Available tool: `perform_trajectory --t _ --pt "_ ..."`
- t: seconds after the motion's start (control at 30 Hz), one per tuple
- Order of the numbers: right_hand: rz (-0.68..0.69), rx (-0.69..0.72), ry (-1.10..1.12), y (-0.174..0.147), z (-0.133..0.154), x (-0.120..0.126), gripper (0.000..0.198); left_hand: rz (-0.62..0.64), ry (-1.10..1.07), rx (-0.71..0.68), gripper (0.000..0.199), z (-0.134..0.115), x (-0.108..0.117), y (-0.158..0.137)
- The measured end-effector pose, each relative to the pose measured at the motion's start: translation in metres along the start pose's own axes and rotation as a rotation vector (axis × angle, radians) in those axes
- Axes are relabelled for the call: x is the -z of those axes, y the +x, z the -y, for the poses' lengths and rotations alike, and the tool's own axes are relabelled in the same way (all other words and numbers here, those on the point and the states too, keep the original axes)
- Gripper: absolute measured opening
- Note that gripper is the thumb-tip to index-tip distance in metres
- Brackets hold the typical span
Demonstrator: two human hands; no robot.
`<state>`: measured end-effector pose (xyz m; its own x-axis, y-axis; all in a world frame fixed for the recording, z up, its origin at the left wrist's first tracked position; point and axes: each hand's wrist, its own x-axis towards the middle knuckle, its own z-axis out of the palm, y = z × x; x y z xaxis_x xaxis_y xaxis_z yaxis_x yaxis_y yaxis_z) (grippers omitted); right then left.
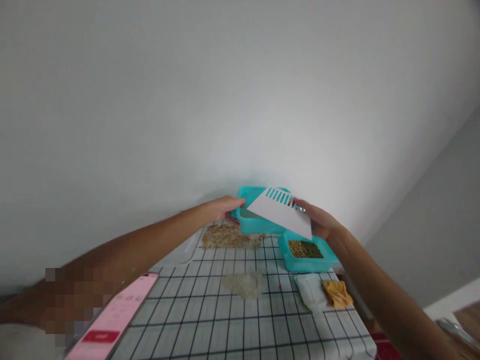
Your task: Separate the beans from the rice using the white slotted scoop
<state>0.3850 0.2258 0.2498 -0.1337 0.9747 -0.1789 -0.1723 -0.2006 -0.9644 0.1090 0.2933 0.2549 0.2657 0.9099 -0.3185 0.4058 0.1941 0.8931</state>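
On the far part of the table (202, 282), the left hand (226, 207) pinched a turquoise tub (262, 227) at its left end, the right hand (318, 218) a slotted white sheet (279, 212) over it; positioning the sheet seemed the step, the next move calling for steadiness

Left hand (226, 208), right hand (318, 220) and both forearms (165, 241) are bare.

The white slotted sheet (275, 210) hides one part of the back turquoise box (258, 227) and some fingers of the right hand (318, 220). The left forearm (165, 242) covers much of the clear tray (183, 254). The phone (116, 315) is cut by the bottom edge; its small writing is too blurred for reading. The silvery thing (455, 330) at lower right, I cannot identify.
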Motion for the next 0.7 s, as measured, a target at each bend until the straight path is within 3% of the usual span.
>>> perform_trajectory --t 0.07,0.17,0.3,0.53,0.7 --pt "0.059 -0.108 0.053 -0.028 -0.015 -0.029 0.030 0.002 -0.021 0.011 0.022 0.020 0.012 -0.045" --pt "0.080 -0.116 0.099 -0.073 -0.041 -0.065 0.039 0.003 -0.058 0.041 0.023 0.053 0.022 -0.106" --pt "0.075 -0.205 0.135 -0.120 -0.074 -0.097 0.041 -0.008 -0.101 0.146 0.023 0.096 0.026 -0.164" --pt "0.124 -0.343 0.159 -0.152 -0.132 -0.132 0.045 0.011 -0.167 0.271 0.028 0.146 0.024 -0.221" --pt "0.081 -0.331 0.166 -0.152 -0.158 -0.146 0.049 0.036 -0.132 0.283 0.039 0.163 0.033 -0.230"
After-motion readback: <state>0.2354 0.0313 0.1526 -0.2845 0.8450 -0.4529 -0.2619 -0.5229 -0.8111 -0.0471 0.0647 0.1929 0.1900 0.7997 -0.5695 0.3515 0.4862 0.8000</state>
